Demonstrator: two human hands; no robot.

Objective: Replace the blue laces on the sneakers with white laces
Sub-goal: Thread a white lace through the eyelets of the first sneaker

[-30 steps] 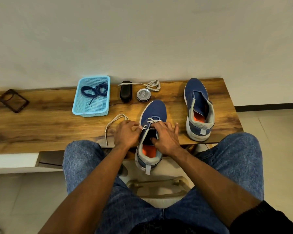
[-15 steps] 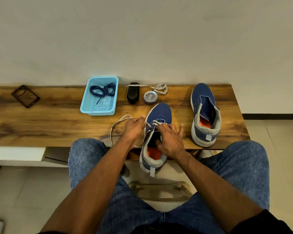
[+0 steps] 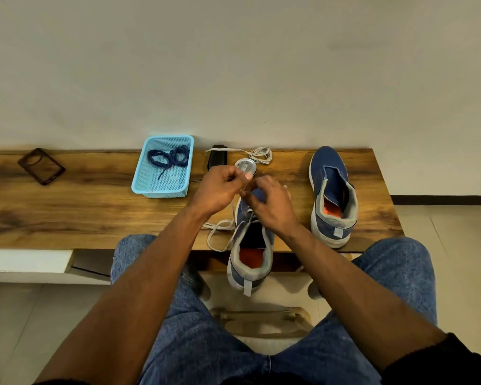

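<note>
A blue sneaker (image 3: 250, 245) lies at the wooden bench's (image 3: 81, 212) front edge, heel overhanging toward me. A white lace (image 3: 220, 232) is threaded through its lower eyelets and loops loosely to its left. My left hand (image 3: 220, 190) is raised over the toe and pinches the lace between thumb and fingers. My right hand (image 3: 270, 207) hovers over the eyelets with curled fingers that pinch the lace. The second blue sneaker (image 3: 332, 195) stands unlaced at the right. Blue laces (image 3: 168, 158) lie in a light blue basket (image 3: 161, 190). Another white lace (image 3: 260, 154) lies coiled at the back.
A black object (image 3: 217, 159) and a small round tin (image 3: 245, 165) sit behind my hands. A dark phone case (image 3: 41, 166) lies at the far left. My knees in jeans frame a stool (image 3: 261, 320) below the bench edge.
Both hands rose from the sneaker's opening toward the toe, drawing the white lace up. The camera tilted, so the bench sits lower in view.
</note>
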